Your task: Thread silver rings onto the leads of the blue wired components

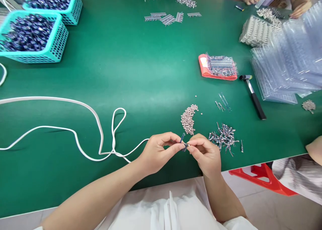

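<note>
Left hand (pixel 157 152) and right hand (pixel 205 155), fingertips together on a small wired part (pixel 183 143), above green table (pixel 141 72).

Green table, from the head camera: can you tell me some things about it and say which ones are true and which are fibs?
1. The left hand and right hand pinch one small wired part together. True.
2. The hammer lies left of the white cable. False: it lies far to the right of it, near the clear plastic sheets.
3. Two turquoise baskets hold dark blue parts. True.
4. The red pad is bare. False: rows of wired parts lie on it.
5. A pile of small pinkish discs sits just beyond the hands. True.
</note>
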`<state>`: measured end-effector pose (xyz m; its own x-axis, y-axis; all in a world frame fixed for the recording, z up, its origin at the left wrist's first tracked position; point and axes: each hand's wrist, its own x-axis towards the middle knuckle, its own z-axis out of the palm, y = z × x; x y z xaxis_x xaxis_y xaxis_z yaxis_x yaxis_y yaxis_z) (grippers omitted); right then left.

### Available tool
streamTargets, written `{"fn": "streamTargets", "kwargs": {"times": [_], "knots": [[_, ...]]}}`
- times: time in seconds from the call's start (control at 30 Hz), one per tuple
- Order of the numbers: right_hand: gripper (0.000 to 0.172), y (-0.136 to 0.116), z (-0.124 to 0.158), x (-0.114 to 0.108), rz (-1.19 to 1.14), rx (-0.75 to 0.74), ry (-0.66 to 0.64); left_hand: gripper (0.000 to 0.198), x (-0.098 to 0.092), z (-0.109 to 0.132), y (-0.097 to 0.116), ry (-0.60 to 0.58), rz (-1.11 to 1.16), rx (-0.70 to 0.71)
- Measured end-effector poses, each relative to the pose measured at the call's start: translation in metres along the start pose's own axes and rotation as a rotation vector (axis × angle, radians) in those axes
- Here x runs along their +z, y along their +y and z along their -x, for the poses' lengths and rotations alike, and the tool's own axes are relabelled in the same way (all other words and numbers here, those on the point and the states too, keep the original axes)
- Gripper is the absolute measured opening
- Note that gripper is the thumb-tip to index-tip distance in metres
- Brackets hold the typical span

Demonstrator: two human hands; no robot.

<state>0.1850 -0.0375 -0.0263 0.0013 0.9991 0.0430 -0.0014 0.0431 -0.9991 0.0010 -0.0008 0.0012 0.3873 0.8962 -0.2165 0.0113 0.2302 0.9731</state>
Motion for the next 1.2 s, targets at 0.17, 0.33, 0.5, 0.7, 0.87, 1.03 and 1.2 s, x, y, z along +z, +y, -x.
{"fn": "streamTargets", "kwargs": {"times": [0.17, 0.33, 0.5, 0.7, 0.87, 1.03, 1.2], "knots": [[0.009, 0.000, -0.004, -0.011, -0.140, 0.175, -0.191, 0.011, -0.007, -0.001, 0.007, -0.139, -0.086, 0.001], [0.012, 0.003, -0.005, -0.017, -0.236, 0.301, -0.278, 0.013, -0.012, -0.002, 0.010, -0.232, -0.138, 0.013], [0.012, 0.005, -0.005, -0.017, -0.286, 0.350, -0.297, 0.014, -0.012, -0.002, 0.011, -0.270, -0.150, 0.021], [0.012, 0.005, -0.005, -0.016, -0.326, 0.359, -0.286, 0.015, -0.012, -0.002, 0.010, -0.241, -0.183, 0.050], [0.013, 0.006, -0.004, -0.015, -0.336, 0.329, -0.282, 0.016, -0.011, -0.002, 0.010, -0.239, -0.165, 0.034], [0.012, 0.006, -0.003, -0.014, -0.328, 0.348, -0.258, 0.016, -0.011, -0.003, 0.010, -0.249, -0.154, 0.015], [0.012, 0.008, -0.002, -0.014, -0.354, 0.357, -0.269, 0.015, -0.010, -0.002, 0.009, -0.242, -0.170, 0.032]]}}
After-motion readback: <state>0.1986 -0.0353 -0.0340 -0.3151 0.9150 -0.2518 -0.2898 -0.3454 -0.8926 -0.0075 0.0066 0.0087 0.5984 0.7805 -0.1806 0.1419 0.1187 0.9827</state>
